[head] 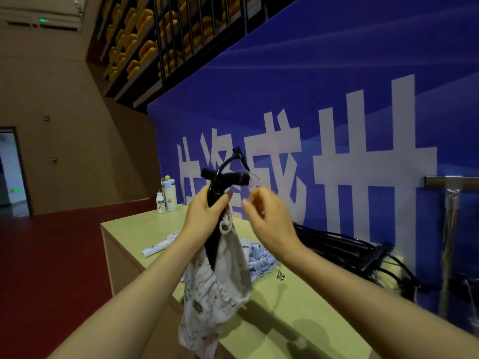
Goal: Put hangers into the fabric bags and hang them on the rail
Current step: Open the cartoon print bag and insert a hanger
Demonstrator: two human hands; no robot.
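My left fingers grip the hanger, partly in its bag, my right fingers curl loosely, holding nothing; hanging on the rail is not yet done.

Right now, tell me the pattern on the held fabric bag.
White fabric bag with small brownish prints; head view.

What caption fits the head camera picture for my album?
Left hand grips a black hanger and fabric bag above the table, right hand close by.
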